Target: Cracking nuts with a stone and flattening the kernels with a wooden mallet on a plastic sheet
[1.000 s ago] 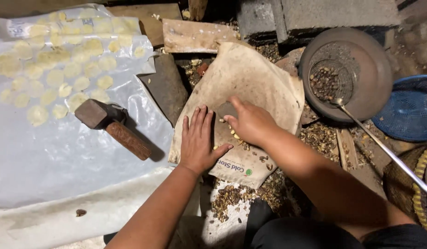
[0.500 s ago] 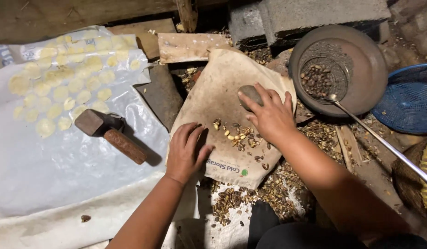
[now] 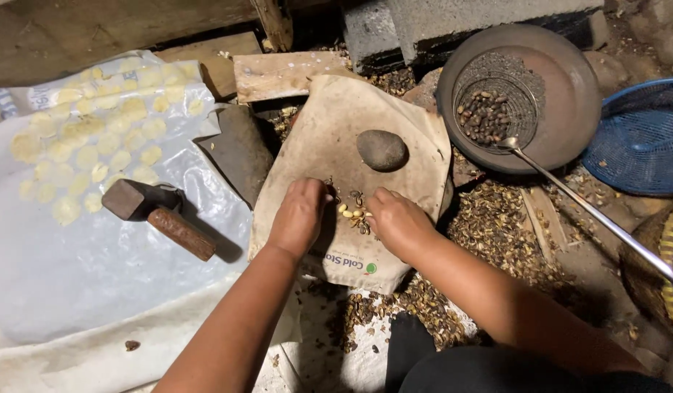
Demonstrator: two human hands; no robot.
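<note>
Picking at small cracked kernels [image 3: 353,213] on the tan sack [image 3: 395,138], just below the round stone [image 3: 382,150]. Kernels look light, brittle, loose: pinch singly by fingertips. Left hand [image 3: 300,216] and right hand [image 3: 396,218] both curled, fingertips together on the pile; nothing clearly gripped.

You are sitting in a rough, home-style food-processing spot on the ground, where flattened yellow chips [image 3: 96,156] are drying on a plastic sheet [image 3: 74,276], a wooden mallet [image 3: 158,216] is lying nearby, shells [image 3: 496,233] are littering the dirt, and a blackened pan [image 3: 569,94] is holding a wire strainer [image 3: 496,102] of roasted seeds.
</note>
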